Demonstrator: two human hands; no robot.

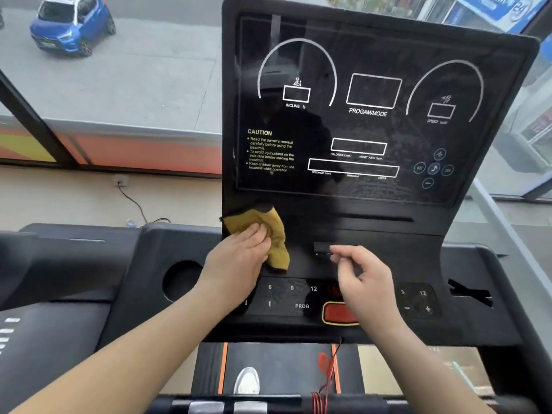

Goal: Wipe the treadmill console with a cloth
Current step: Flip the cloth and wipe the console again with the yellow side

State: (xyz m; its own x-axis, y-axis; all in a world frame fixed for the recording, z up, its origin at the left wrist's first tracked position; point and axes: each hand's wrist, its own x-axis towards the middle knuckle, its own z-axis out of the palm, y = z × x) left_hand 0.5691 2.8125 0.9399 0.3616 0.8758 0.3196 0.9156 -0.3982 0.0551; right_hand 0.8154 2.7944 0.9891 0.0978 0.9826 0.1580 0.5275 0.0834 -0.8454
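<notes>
The black treadmill console [373, 130] fills the upper middle, its dark display printed with white gauges and a CAUTION text. My left hand [239, 258] presses a crumpled yellow cloth [268, 227] against the console's lower left part, just below the display. My right hand [364, 282] hovers over the button strip [298, 297] with its fingers curled loosely and nothing visible in it. That hand partly covers the red stop button [337, 313].
A round cup holder [182, 279] sits in the left tray. A red safety cord with clip [327, 369] hangs over the belt [268, 363], where a white shoe [248, 380] stands. Beyond the window a blue car [71, 25] is parked on the street.
</notes>
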